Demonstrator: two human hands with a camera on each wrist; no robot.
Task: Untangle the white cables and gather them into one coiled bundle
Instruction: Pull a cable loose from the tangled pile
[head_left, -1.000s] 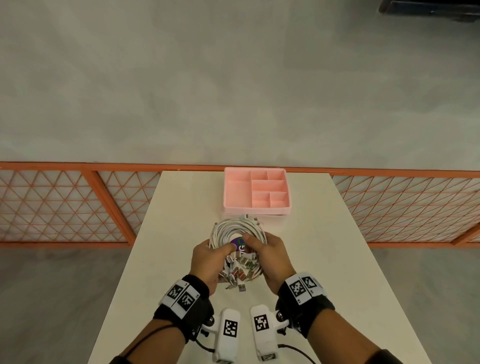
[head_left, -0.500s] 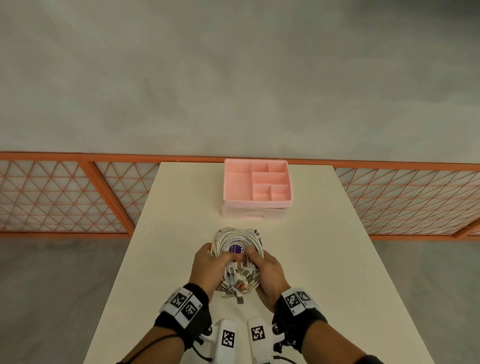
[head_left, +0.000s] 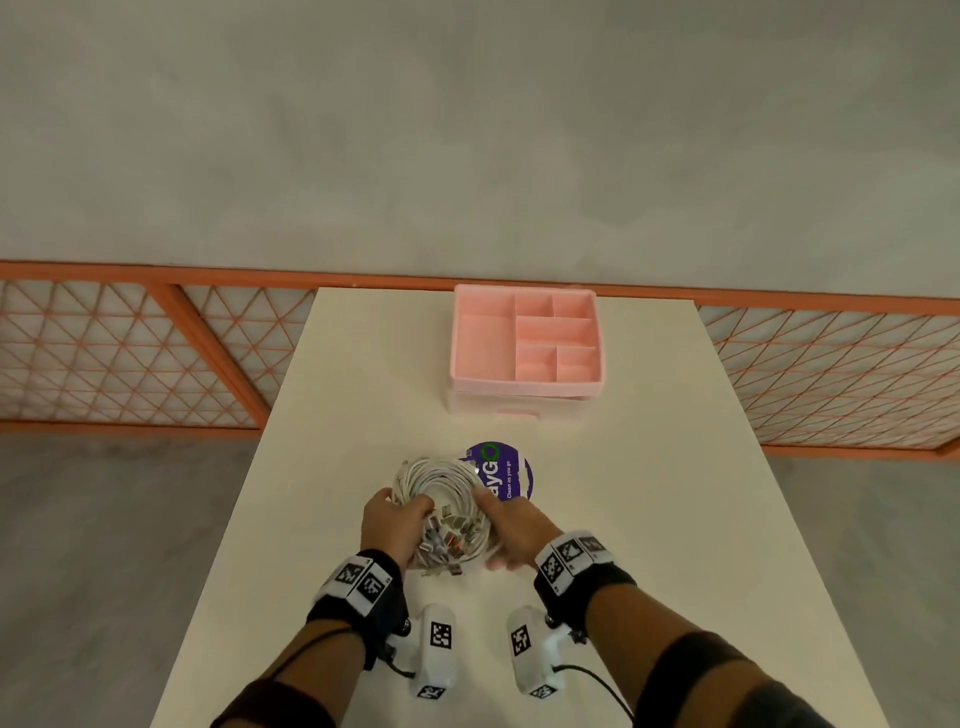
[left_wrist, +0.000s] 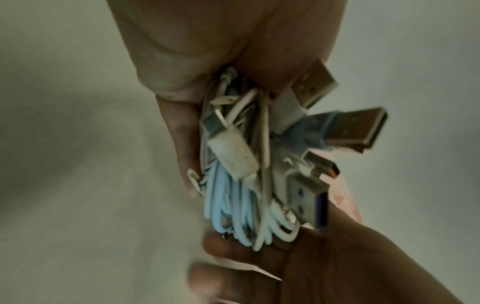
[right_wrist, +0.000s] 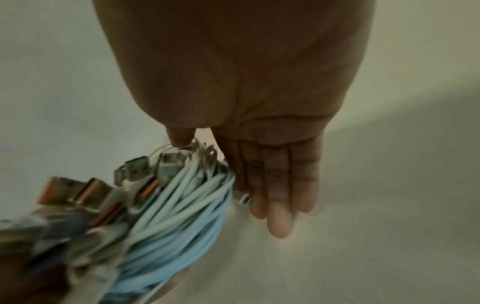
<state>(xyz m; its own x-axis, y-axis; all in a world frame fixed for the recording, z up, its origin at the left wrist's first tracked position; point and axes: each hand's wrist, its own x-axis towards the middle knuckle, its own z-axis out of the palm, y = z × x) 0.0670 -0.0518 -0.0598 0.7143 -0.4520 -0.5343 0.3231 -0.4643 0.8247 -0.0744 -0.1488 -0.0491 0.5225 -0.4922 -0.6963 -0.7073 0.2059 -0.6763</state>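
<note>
White cables (head_left: 441, 480) are wound into one ring-shaped coil held just above the cream table (head_left: 675, 519), near its front edge and well short of the pink organiser (head_left: 524, 345). The left hand (head_left: 395, 525) grips the coil's near-left side, fingers and thumb curled round the strands where the plugs (head_left: 449, 535) gather; the left wrist view confirms this wrap. The right hand (head_left: 514, 530) lies along the coil's right flank with fingers straight and together, as the right wrist view shows, its thumb touching the strands; it appears to steady the loops rather than clasp them. In judgement, the two-sided hold keeps the springy loops from fanning out and keeps the loose ends bunched at one spot. The cords are thin, smooth, round-section plastic, white to pale blue under this light; the plugs are flat rectangular metal shells, some with orange inserts. A round purple label (head_left: 511, 475) lies flat on the table, partly covered by the coil's right edge. The organiser is matte moulded plastic with square compartments. Gathering looks largely complete.
</note>
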